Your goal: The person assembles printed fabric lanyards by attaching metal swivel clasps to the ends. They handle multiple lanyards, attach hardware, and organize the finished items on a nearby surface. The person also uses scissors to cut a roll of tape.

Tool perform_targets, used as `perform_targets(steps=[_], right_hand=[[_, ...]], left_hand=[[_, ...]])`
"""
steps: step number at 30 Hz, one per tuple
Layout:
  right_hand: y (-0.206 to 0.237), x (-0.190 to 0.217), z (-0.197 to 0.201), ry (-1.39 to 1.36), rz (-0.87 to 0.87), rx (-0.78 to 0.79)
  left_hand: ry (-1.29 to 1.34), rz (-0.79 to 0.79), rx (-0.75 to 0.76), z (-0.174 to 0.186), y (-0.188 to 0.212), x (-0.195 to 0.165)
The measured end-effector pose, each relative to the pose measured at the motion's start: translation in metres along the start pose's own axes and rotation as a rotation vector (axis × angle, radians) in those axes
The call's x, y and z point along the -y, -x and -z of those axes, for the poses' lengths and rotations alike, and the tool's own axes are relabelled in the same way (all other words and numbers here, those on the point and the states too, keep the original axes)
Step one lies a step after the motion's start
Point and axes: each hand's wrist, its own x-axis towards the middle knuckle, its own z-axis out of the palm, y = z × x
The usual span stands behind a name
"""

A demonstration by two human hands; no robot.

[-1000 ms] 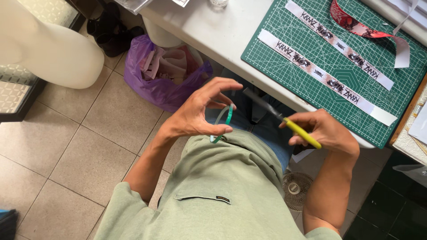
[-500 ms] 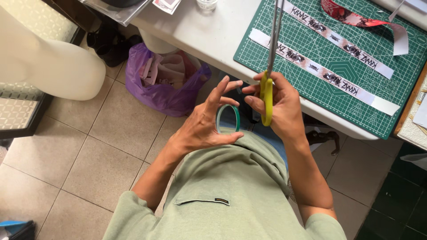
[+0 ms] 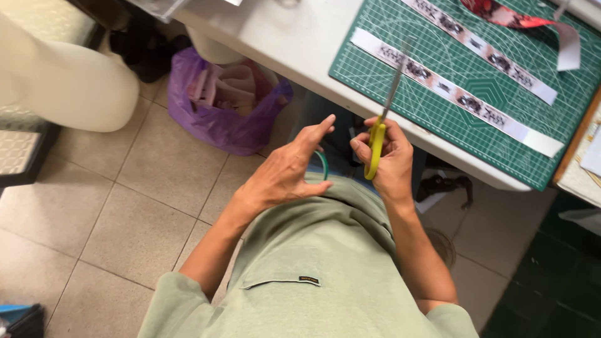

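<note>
My right hand (image 3: 389, 164) grips yellow-handled scissors (image 3: 378, 141) with the blades pointing up over the edge of the green cutting mat (image 3: 438, 94). My left hand (image 3: 285, 172) is close beside it, above my lap, holding a thin green ring (image 3: 324, 165) that is mostly hidden behind the fingers. Two long white printed strips (image 3: 460, 97) lie diagonally on the mat, and a red patterned ribbon (image 3: 501, 14) lies at its far edge.
The white table (image 3: 282, 34) runs across the top. Below it stands a purple plastic bag (image 3: 219, 106) full of scraps on the tiled floor. A pale rounded form (image 3: 62, 81) is at the left. Dark items lie under the table by my right side.
Both hands have stayed together at my lap. The scissors swung from pointing sideways to pointing up over the mat, and the view has shifted slightly.
</note>
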Motion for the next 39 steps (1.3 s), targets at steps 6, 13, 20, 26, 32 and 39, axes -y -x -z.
perform_targets(steps=[6, 13, 20, 26, 32, 39], right_hand=[[0.016, -0.029, 0.007, -0.015, 0.081, -0.347], [0.002, -0.042, -0.005, -0.020, 0.202, -0.400], [-0.002, -0.048, -0.009, -0.039, 0.180, -0.431], [0.000, -0.046, -0.007, -0.015, 0.172, -0.414], [0.014, -0.050, 0.008, 0.113, 0.141, -0.423], [0.047, -0.051, 0.040, 0.212, 0.056, -0.352]], left_hand=[[-0.289, -0.015, 0.143, -0.030, -0.016, 0.011], [-0.495, -0.131, 0.132, -0.041, -0.040, 0.023], [-0.589, -0.094, 0.170, -0.041, -0.053, 0.024], [-0.563, -0.004, 0.184, -0.044, -0.059, 0.020], [-0.658, 0.010, 0.184, -0.048, -0.061, 0.016], [-0.417, -0.015, 0.115, -0.031, -0.050, 0.007]])
